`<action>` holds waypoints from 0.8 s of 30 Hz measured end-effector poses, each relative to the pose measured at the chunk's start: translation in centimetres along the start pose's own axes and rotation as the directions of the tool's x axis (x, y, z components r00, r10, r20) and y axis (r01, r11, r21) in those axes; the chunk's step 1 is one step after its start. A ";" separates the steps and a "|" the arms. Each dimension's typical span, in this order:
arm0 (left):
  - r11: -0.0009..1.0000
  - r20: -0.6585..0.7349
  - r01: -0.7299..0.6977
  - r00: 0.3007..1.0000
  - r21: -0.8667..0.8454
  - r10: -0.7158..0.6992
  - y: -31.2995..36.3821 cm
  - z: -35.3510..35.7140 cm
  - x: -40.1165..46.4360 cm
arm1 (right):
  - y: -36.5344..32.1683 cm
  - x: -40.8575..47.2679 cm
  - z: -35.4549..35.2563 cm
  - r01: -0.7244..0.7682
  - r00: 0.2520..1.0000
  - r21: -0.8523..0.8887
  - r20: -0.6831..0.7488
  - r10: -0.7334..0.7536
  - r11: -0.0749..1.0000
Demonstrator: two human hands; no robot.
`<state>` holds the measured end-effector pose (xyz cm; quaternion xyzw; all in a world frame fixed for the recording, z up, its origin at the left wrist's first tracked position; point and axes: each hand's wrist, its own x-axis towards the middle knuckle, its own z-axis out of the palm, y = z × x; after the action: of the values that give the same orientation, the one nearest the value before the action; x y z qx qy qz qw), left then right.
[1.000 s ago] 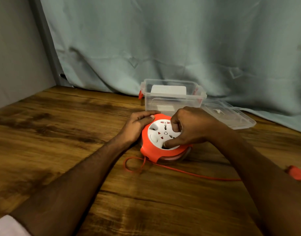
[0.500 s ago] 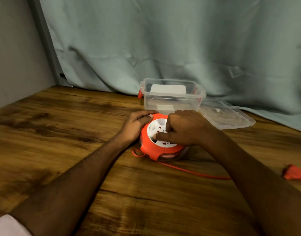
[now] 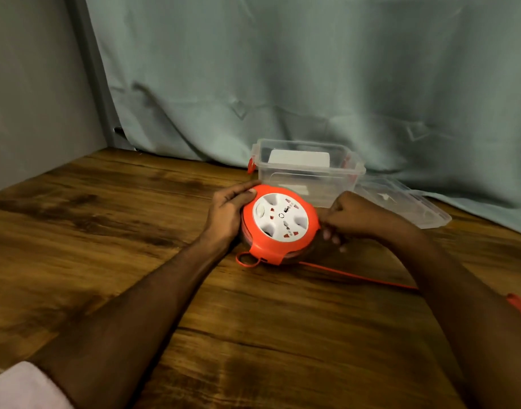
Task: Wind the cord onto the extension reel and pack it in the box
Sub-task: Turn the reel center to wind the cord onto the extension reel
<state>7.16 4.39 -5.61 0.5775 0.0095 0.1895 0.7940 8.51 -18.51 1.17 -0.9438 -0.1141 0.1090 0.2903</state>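
Note:
The round orange extension reel (image 3: 278, 224) with a white socket face lies on the wooden table (image 3: 120, 231), tilted toward me. My left hand (image 3: 228, 215) grips its left rim. My right hand (image 3: 349, 218) holds its right edge with curled fingers. An orange cord (image 3: 356, 276) runs from under the reel to the right, behind my right forearm, and a small loop (image 3: 247, 259) of it sits at the reel's front left. The orange plug (image 3: 520, 307) lies at the far right edge. The clear plastic box (image 3: 308, 172) stands open just behind the reel.
The box's clear lid (image 3: 401, 203) lies flat to the right of the box. A white card is inside the box. A grey-green curtain (image 3: 312, 84) hangs behind, and a grey wall (image 3: 32, 98) closes the left side.
My right hand has come off the white socket face and moved to the reel's right edge. The loose cord loop at the front left has shrunk, and the plug has slid closer.

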 end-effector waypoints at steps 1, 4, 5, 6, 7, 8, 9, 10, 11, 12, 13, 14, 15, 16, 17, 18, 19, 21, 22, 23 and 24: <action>1.000 -0.018 -0.008 1.000 -0.016 0.008 0.0 0.0 0.1 | 0.0 -0.2 -0.3 -0.005 0.997 0.037 0.082 0.002 0.999; 0.993 -0.089 -0.023 0.996 -0.120 0.012 0.1 -0.1 0.4 | -0.2 -0.7 -0.8 0.059 0.960 0.008 0.273 -0.059 0.998; 0.985 -0.110 -0.026 0.994 -0.169 0.007 0.1 -0.1 0.5 | -0.2 -0.9 -0.8 0.099 0.938 -0.004 0.335 -0.092 0.995; 0.976 -0.123 -0.024 0.992 -0.217 -0.003 0.1 -0.2 0.7 | -0.4 -1.1 -0.7 0.134 0.909 0.002 0.398 -0.124 0.991; 0.964 -0.126 -0.019 0.992 -0.264 -0.015 0.1 -0.3 0.8 | -0.5 -1.2 -0.3 0.165 0.877 0.027 0.454 -0.159 0.986; 0.954 -0.125 -0.014 0.992 -0.298 -0.024 0.1 -0.4 1.0 | -0.6 -1.2 0.3 0.197 0.845 0.057 0.496 -0.199 0.979; 0.949 -0.123 -0.015 0.992 -0.316 -0.025 0.1 -0.4 1.1 | -0.9 -1.3 0.9 0.232 0.818 0.087 0.521 -0.243 0.969; 0.946 -0.120 -0.022 0.993 -0.322 -0.017 0.2 -0.4 1.1 | -1.1 -1.4 1.6 0.269 0.790 0.114 0.542 -0.287 0.956; 0.946 -0.118 -0.030 0.993 -0.323 -0.009 0.2 -0.4 1.0 | -1.3 -1.5 2.1 0.296 0.764 0.136 0.561 -0.320 0.945; 0.944 -0.119 -0.037 0.993 -0.327 -0.003 0.3 -0.3 1.0 | -1.6 -1.7 2.5 0.313 0.733 0.162 0.585 -0.346 0.936; 0.943 -0.123 -0.041 0.992 -0.330 0.000 0.3 -0.3 0.9 | -1.8 -1.8 2.8 0.320 0.704 0.180 0.612 -0.361 0.930; 0.943 -0.127 -0.043 0.992 -0.329 0.001 0.3 -0.2 0.9 | -1.9 -1.9 2.9 0.328 0.682 0.180 0.635 -0.364 0.927; 0.946 -0.130 -0.046 0.992 -0.320 0.004 0.3 -0.2 0.9 | -2.0 -2.1 2.9 0.342 0.670 0.162 0.649 -0.361 0.926; 0.951 -0.130 -0.046 0.991 -0.305 0.007 0.2 -0.2 0.9 | -2.1 -2.2 2.8 0.356 0.670 0.134 0.654 -0.352 0.925; 0.956 -0.130 -0.044 0.992 -0.289 0.006 0.2 -0.1 0.9 | -2.1 -2.4 2.6 0.370 0.675 0.102 0.654 -0.342 0.924; 0.961 -0.128 -0.041 0.992 -0.275 0.005 0.1 0.0 0.8 | -2.0 -2.4 2.4 0.377 0.686 0.068 0.650 -0.328 0.924; 0.964 -0.127 -0.041 0.992 -0.263 0.007 0.1 0.1 0.7 | -2.0 -2.4 2.2 0.376 0.700 0.034 0.644 -0.308 0.926; 0.968 -0.126 -0.047 0.992 -0.248 0.015 0.0 0.2 0.6 | -2.0 -2.3 2.0 0.335 0.726 0.001 0.636 -0.259 0.942; 0.970 -0.134 -0.047 0.991 -0.239 0.015 0.1 0.2 0.6 | -2.1 -2.3 2.0 0.318 0.729 -0.002 0.639 -0.244 0.948; 0.972 -0.145 -0.045 0.989 -0.229 0.012 0.1 0.2 0.6 | -2.1 -2.2 2.1 0.317 0.732 -0.014 0.639 -0.235 0.948; 0.974 -0.156 -0.040 0.988 -0.223 0.004 0.1 0.2 0.7 | -2.2 -2.2 2.2 0.329 0.734 -0.038 0.639 -0.230 0.944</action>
<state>7.84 4.49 -5.36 0.4675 0.0430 0.2423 0.8491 5.47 -16.19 0.93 -0.8443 -0.3525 0.3622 0.1779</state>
